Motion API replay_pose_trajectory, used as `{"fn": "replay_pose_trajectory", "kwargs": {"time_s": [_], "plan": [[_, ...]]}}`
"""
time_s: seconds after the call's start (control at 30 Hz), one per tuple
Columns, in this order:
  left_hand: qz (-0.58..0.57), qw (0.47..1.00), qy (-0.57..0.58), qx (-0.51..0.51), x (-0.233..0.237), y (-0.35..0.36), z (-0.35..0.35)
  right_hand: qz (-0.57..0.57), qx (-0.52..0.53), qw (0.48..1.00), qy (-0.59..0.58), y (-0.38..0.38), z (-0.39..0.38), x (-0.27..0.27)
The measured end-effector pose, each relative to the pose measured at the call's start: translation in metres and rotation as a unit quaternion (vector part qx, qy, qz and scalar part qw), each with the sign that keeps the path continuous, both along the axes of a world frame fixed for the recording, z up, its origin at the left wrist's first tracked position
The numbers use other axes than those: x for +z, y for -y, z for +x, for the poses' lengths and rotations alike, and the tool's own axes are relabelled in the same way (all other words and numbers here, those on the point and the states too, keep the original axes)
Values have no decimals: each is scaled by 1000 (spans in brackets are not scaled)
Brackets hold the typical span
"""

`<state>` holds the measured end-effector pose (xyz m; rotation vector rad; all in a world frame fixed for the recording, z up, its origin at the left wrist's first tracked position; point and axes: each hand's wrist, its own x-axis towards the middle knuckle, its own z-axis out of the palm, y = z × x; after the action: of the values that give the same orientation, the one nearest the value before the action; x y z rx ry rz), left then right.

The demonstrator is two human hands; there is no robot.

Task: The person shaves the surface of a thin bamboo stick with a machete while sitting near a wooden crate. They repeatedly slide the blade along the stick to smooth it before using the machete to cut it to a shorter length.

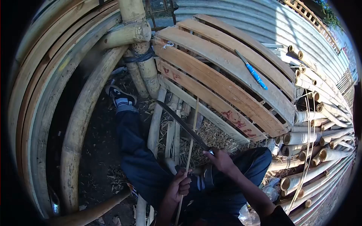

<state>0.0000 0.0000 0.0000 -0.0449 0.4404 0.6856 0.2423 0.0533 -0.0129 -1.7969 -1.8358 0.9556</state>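
My left hand [179, 185] is closed round a thin bamboo strip [191, 145], which slants up and away between my knees. In my right hand [220, 161] is the handle of a long dark machete [179, 121]. Its blade points up and to the left, crossing over the strip in this view, with the tip near a bamboo pole on the ground. Most of the handle is hidden by my fingers. Shavings [215, 135] cover the ground below the blade.
A wooden slatted crate [222, 88] stands in front, with a blue-handled pointed tool [256, 76] on top. Thick bamboo poles [81, 116] curve along the left. Cut bamboo [298, 138] is stacked at right, before a corrugated metal wall [241, 15]. My shoe [120, 95] rests on the dirt.
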Motion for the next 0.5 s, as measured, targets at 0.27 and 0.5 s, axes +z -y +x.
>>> {"fn": "replay_pose_trajectory", "kwargs": {"time_s": [0.27,0.5], "plan": [[-7,1000,-22,-11,3,8,3,31,51,998,32,15,4,0],[5,999,-32,-12,3,-1,-1,49,56,997,-7,-3,1,10]]}}
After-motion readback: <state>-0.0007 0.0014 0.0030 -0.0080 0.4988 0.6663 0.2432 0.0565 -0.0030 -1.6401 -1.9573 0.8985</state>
